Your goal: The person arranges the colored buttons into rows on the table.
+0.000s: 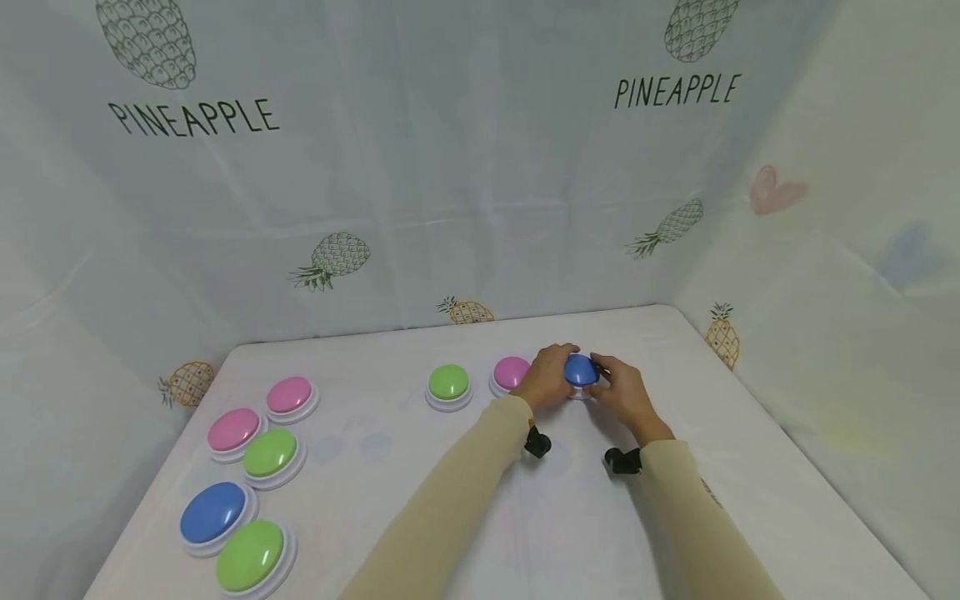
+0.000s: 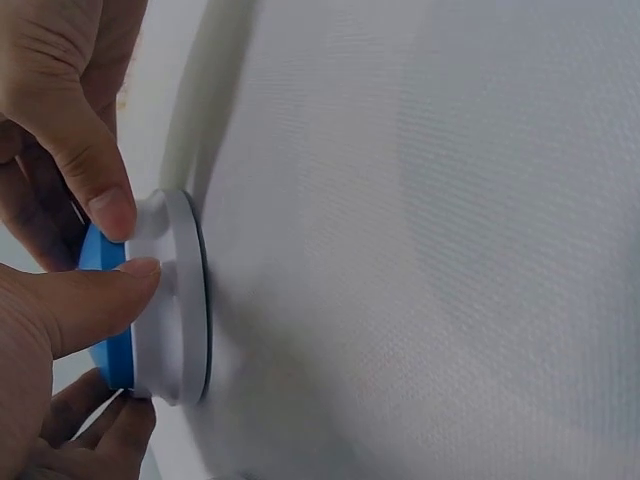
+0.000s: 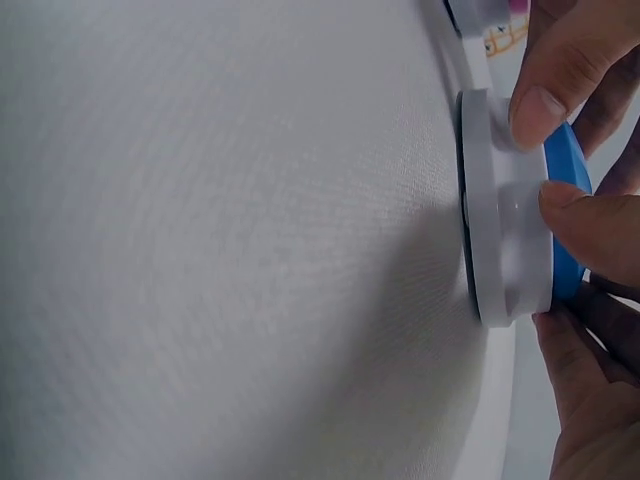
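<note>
A round push button with a blue dome and white base [image 1: 581, 371] stands upright near the table's far edge, between both hands. From its left side my left hand [image 1: 549, 377] grips it, thumb [image 2: 110, 300] lying across the white base. My right hand [image 1: 626, 396] holds the opposite side, its thumb [image 3: 585, 220] at the seam between base and dome. In both wrist views the base is right at the white cloth. Just left of my left hand is a pink button [image 1: 511, 372], partly covered by that hand.
A green button [image 1: 448, 383] sits left of the pink one. Toward the table's left edge is a cluster: two pink buttons [image 1: 234, 429], two green ones [image 1: 251, 557] and a blue one [image 1: 213, 512]. Pineapple-print curtain [image 1: 465, 167] hangs behind and beside the white table [image 1: 420, 467].
</note>
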